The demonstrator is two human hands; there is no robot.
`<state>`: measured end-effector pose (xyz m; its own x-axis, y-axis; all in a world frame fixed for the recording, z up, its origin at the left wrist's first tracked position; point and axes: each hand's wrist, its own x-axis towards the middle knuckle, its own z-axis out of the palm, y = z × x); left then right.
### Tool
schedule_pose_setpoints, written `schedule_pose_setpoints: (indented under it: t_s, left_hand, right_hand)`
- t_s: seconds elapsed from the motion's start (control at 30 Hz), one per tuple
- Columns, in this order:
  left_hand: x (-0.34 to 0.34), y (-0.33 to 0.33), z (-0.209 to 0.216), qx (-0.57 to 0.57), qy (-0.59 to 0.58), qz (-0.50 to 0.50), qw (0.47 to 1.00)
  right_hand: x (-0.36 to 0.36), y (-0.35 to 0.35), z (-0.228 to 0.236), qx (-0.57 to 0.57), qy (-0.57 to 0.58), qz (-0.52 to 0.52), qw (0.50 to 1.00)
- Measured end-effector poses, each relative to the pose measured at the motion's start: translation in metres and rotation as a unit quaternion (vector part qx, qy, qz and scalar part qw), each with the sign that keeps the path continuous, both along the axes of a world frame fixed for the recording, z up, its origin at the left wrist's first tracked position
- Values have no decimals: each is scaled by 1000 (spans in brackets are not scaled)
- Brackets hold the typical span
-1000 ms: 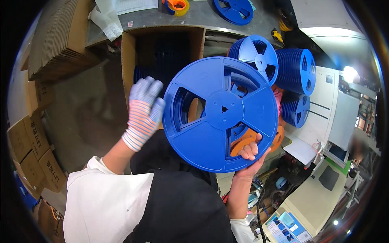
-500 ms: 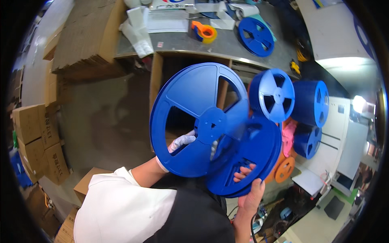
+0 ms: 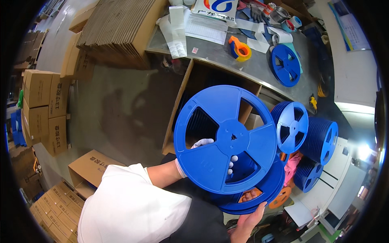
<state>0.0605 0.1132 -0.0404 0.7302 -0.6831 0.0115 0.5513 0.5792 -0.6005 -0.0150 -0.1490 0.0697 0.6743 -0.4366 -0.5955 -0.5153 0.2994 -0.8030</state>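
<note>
My left hand (image 3: pixel 202 143), in a white glove, grips a large blue plastic reel (image 3: pixel 206 166) around its hub. The thumb shows through one window and fingertips through another. Bare, my right hand (image 3: pixel 252 216) holds the lower rim of more blue reels (image 3: pixel 276 178), stacked together, with its fingers through an opening. The left reel overlaps this stack and hides much of it; whether they touch I cannot tell. Behind them stands an open cardboard box (image 3: pixel 181 106) with dark blue reels partly visible inside.
Upright stacks of blue reels (image 3: pixel 322 139) stand at right, beside an orange reel (image 3: pixel 280 197). The metal bench (image 3: pixel 221 50) carries a tape dispenser (image 3: pixel 240 49), papers and a blue reel (image 3: pixel 285 65). Flattened cartons (image 3: pixel 117 32) and closed boxes (image 3: pixel 42 105) are at left.
The view has shifted, so the bench and boxes sit differently in it. The left-hand reel now faces me more squarely and covers more of the right-hand stack. Both hands keep their holds.
</note>
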Motion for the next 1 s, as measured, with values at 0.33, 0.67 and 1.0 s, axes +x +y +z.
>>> schedule_pose_setpoints:
  t_s: [0.33, 0.67, 1.0]
  left_hand:
    - [-9, 36, -50, 165, 3, 27, 986]
    - [61, 76, -259, 604, 139, 55, 783]
    - [75, 54, -344, 599, 128, -99, 784]
  right_hand:
    - [8, -10, -17, -2, 40, -46, 998]
    - [13, 1, -19, -55, 64, -67, 994]
    - [18, 1, -14, -73, 80, -80, 991]
